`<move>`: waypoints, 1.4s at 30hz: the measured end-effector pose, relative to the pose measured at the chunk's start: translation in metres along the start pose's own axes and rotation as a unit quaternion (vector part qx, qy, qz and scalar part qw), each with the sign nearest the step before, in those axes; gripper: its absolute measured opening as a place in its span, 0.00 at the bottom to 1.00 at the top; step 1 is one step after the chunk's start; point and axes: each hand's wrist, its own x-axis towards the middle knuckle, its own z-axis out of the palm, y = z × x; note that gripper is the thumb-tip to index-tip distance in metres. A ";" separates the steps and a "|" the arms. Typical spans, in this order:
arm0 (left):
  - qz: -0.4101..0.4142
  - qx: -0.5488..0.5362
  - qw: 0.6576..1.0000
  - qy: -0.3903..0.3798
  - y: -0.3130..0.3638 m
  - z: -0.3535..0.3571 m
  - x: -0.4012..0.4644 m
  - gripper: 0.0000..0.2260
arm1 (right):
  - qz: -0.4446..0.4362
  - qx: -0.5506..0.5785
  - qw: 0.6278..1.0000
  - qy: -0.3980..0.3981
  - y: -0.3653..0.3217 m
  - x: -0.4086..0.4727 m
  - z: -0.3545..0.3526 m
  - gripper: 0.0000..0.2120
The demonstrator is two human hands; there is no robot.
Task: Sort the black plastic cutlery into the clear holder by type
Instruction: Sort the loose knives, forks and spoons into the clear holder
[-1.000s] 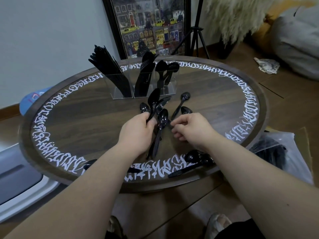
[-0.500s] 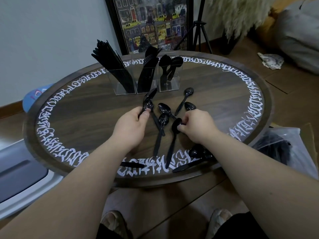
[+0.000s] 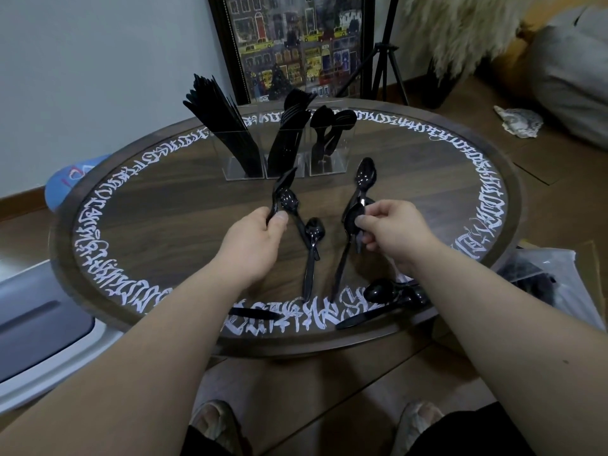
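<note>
A clear three-part holder (image 3: pixel 285 166) stands at the back of the round table (image 3: pixel 164 205): knives on the left, forks in the middle, spoons on the right. My left hand (image 3: pixel 253 238) grips a small bunch of black spoons (image 3: pixel 283 195) that point up toward the holder. My right hand (image 3: pixel 391 232) pinches a black spoon (image 3: pixel 351 218) by its bowl, handle trailing down to the table. Loose spoons lie between and beyond the hands: one (image 3: pixel 312 255) in the middle, one (image 3: pixel 365 174) farther back.
More black spoons (image 3: pixel 388 296) lie at the table's near right edge, and a black knife (image 3: pixel 253 313) lies at the near edge. A plastic bag (image 3: pixel 546 278) sits off the table at right. A framed picture and a tripod stand behind the table.
My hands have moved apart. The left has lifted its bunch of spoons a little toward the holder; the right has picked up a spoon by the bowl.
</note>
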 end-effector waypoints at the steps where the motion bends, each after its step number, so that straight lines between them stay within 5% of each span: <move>1: 0.000 0.000 1.000 -0.015 0.001 0.000 -0.001 0.17 | 0.003 0.041 0.999 -0.011 -0.003 -0.002 0.001 0.08; 5: 0.023 0.009 0.996 -0.086 0.006 0.005 -0.006 0.22 | 0.015 0.180 0.982 -0.048 -0.011 -0.008 0.008 0.12; 9: 0.056 0.061 0.987 -0.138 0.008 0.011 -0.008 0.12 | 0.026 0.228 0.970 -0.076 -0.014 -0.010 0.011 0.12; 19: 0.096 0.095 0.982 -0.135 0.014 0.009 -0.008 0.12 | 0.029 0.222 0.971 -0.081 -0.009 -0.011 0.005 0.11; 29: 0.076 0.114 0.990 0.015 0.013 0.000 -0.003 0.10 | -0.025 0.151 0.986 -0.064 -0.010 -0.012 -0.007 0.09; 36: 0.137 0.069 0.987 -0.048 0.015 0.001 -0.009 0.08 | 0.012 0.223 0.957 -0.183 -0.020 -0.025 0.004 0.03; 42: 0.130 0.124 0.983 -0.035 0.015 -0.003 -0.009 0.08 | -0.018 0.265 0.955 -0.130 -0.023 -0.022 -0.002 0.06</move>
